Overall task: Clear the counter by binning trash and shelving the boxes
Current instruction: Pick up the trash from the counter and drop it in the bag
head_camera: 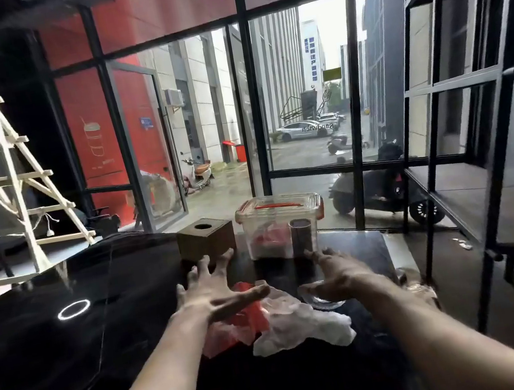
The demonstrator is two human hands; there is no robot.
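Both hands out over the black counter [70,345], nothing gripped. Left hand [211,287] spread wide, fingers splayed, hovering above the red plastic wrapper [237,329] and reaching toward the brown wooden box [206,241] at the far edge. Right hand [335,272] open too, palm down, over a small glass dish [326,300], near the clear lidded tub [281,224].

Trash sits near-centre: red wrapper touching a crumpled white tissue [305,326] on its right. Boxes are behind it, side by side, apart from the trash. Black metal shelf [474,202] stands at right, shelves bare. No bin in view.

Looks like a reach-in, target unclear: trash or boxes. If trash: gather wrapper and tissue together in one hand, pinch from above, keep clear of the dish. If boxes: the tub is wide, so take it with two hands on the sides, level, contents loose inside. Wooden box one-handed is fine.
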